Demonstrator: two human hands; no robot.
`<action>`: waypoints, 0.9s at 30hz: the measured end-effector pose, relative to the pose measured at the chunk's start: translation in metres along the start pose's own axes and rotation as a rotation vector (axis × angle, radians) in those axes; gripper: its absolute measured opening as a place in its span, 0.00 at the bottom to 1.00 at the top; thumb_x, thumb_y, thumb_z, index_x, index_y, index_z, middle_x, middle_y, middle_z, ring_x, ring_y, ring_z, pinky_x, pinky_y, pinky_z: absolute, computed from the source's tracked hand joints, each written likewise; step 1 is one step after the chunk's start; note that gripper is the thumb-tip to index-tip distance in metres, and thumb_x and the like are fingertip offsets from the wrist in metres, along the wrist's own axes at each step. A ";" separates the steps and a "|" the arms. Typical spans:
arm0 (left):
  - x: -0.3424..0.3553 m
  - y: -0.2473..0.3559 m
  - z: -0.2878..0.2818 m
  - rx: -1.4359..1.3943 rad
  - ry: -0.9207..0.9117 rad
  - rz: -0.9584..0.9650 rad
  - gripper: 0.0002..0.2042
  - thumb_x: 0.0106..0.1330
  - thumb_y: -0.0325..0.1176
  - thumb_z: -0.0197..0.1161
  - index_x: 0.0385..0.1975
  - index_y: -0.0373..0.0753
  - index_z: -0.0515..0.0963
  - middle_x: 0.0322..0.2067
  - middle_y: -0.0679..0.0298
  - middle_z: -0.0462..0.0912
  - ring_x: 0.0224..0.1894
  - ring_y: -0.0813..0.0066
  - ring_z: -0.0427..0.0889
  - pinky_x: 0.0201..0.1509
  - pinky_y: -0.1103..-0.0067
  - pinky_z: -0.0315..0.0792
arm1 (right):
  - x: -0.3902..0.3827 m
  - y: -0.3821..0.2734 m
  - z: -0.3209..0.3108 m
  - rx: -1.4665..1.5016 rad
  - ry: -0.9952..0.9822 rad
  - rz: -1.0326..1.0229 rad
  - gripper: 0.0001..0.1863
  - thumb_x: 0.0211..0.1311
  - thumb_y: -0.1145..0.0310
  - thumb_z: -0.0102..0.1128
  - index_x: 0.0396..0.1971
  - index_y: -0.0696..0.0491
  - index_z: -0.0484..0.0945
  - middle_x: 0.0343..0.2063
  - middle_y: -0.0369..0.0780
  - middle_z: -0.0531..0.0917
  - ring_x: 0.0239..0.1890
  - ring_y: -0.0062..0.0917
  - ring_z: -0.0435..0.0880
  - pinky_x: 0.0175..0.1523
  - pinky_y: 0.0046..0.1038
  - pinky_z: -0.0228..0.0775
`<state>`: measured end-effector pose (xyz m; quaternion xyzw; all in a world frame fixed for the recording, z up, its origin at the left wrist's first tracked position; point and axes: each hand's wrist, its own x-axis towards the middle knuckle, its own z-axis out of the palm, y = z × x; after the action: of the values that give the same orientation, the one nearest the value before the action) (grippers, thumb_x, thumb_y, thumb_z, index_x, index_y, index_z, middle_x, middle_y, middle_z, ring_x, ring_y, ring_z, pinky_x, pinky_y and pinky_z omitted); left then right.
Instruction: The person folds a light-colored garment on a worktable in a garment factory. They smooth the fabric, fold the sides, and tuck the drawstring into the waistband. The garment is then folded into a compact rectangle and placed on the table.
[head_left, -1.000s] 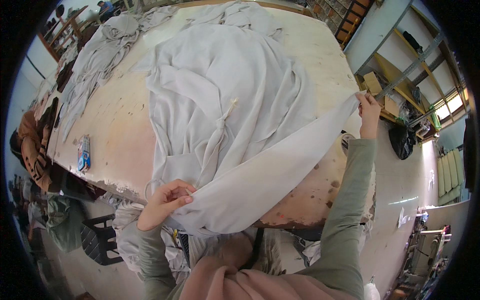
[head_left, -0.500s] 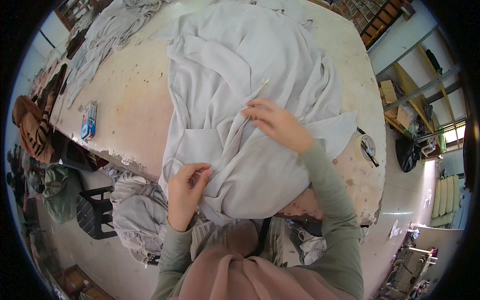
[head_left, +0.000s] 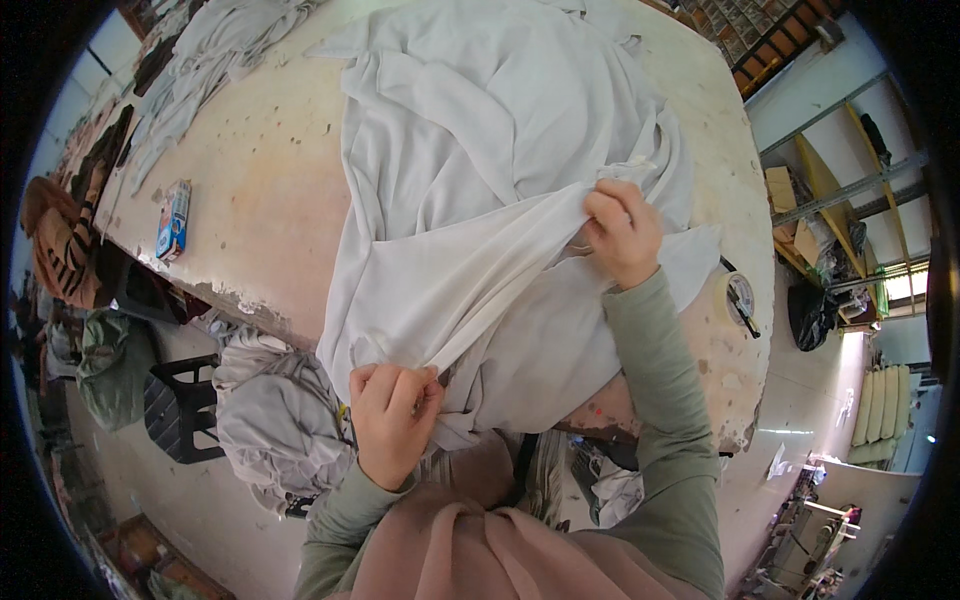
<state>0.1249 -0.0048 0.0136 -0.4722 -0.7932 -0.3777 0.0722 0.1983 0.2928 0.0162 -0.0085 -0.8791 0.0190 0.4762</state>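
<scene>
Cloth (head_left: pixel 430 290) pale grey, thin, creased; pulled into straight folds between left grip (head_left: pixel 393 422) and right grip (head_left: pixel 628 236), both pinched on it. Remainder lies rumpled beyond them on surface (head_left: pixel 265 200).

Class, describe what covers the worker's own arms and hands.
The left sleeve and right sleeve are long, plain and grey-green, creased, reaching the wrists. The left hand and right hand are bare, without gloves.

Right fingers (head_left: pixel 608 206) — now gripping cloth strip (head_left: pixel 510 275) | pulled taut (slack before)
</scene>
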 end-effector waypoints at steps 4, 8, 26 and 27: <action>-0.003 0.002 0.003 -0.034 0.069 0.092 0.12 0.43 0.20 0.68 0.29 0.38 0.78 0.22 0.69 0.74 0.24 0.71 0.72 0.36 0.75 0.64 | -0.002 0.010 -0.002 -0.044 0.091 0.032 0.20 0.33 0.82 0.64 0.32 0.50 0.76 0.34 0.37 0.80 0.28 0.29 0.80 0.31 0.25 0.73; -0.005 0.003 0.005 -0.056 0.057 0.101 0.12 0.43 0.19 0.69 0.29 0.38 0.78 0.22 0.68 0.74 0.25 0.70 0.72 0.35 0.76 0.65 | 0.003 0.017 -0.006 -0.045 0.112 0.036 0.18 0.34 0.83 0.63 0.30 0.50 0.76 0.34 0.37 0.80 0.30 0.29 0.81 0.33 0.25 0.74; 0.043 -0.008 -0.011 -0.289 -0.494 -0.165 0.06 0.59 0.28 0.61 0.35 0.36 0.79 0.30 0.58 0.78 0.35 0.60 0.75 0.39 0.72 0.69 | 0.022 0.013 -0.099 0.357 -1.140 0.390 0.17 0.40 0.79 0.62 0.36 0.55 0.80 0.32 0.40 0.80 0.33 0.35 0.79 0.43 0.31 0.70; 0.052 -0.013 -0.010 -0.257 -0.448 -0.153 0.06 0.60 0.29 0.60 0.35 0.37 0.79 0.31 0.58 0.77 0.36 0.58 0.75 0.40 0.71 0.69 | 0.018 0.008 -0.096 0.290 -1.054 0.352 0.15 0.43 0.78 0.61 0.36 0.55 0.80 0.31 0.40 0.80 0.32 0.35 0.79 0.44 0.31 0.70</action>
<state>0.0836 0.0217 0.0380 -0.4882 -0.7682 -0.3657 -0.1943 0.2687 0.3043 0.0830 -0.0786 -0.9714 0.2203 -0.0405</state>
